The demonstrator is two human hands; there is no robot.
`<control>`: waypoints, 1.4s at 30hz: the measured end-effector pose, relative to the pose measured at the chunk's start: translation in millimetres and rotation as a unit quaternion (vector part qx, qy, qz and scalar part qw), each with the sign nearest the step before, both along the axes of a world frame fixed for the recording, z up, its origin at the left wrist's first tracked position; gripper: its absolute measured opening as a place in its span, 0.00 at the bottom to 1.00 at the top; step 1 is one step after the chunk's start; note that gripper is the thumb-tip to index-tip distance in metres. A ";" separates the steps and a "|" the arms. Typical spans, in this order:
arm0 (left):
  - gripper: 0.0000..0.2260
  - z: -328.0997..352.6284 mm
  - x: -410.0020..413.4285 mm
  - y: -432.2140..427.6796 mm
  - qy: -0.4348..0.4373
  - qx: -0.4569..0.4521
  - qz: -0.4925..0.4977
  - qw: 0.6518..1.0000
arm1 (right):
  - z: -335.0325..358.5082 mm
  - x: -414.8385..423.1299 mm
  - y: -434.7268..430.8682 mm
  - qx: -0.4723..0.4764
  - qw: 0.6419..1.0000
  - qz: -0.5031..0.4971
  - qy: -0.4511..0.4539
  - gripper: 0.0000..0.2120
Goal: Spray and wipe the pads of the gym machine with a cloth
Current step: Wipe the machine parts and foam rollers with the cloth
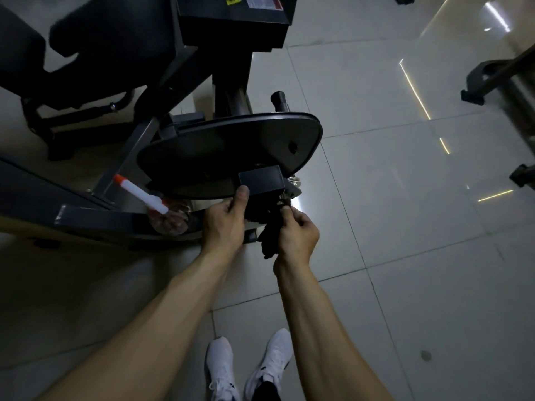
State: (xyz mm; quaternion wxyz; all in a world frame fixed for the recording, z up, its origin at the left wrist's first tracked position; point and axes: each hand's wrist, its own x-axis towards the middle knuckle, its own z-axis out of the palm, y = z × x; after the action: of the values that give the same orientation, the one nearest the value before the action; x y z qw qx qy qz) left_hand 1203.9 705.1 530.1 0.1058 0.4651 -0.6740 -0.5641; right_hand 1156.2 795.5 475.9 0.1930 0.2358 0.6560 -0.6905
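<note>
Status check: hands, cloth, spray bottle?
Left hand grips bracket under pad. Right hand holds cloth. Spray bottle resting on frame.

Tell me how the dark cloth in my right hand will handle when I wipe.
The cloth hangs bunched below the right hand, so it's probably floppy and light. Its crumpled folds suggest it should mould to curved surfaces.

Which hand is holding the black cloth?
The right hand, with the crumpled black cloth hanging from it; the left hand only has its thumb on the black square bracket.
</note>
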 end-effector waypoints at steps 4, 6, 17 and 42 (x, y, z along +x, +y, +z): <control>0.25 -3.6 2.2 0.5 0.007 -0.005 -0.008 1.000 | 3.6 8.0 -2.1 -0.009 0.999 -0.015 0.027 0.06; 0.26 -5.0 2.0 1.3 0.009 -0.007 -0.002 1.000 | -0.5 2.4 -1.5 -0.005 1.000 -0.013 0.010 0.05; 0.24 -26.5 3.8 36.3 -0.026 0.040 0.068 0.997 | -16.8 -18.0 3.2 -0.026 0.997 -0.004 -0.072 0.06; 0.08 -46.9 -6.1 25.7 0.015 0.100 0.136 0.986 | -35.2 -11.6 10.2 -0.206 0.954 -0.002 -0.219 0.07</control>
State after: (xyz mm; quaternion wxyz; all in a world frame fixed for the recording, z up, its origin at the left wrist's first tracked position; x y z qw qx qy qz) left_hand 1197.8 730.9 483.1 0.1449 0.5519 -0.5430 -0.6161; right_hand 1144.5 805.7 440.7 0.3750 0.3376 0.4403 -0.7426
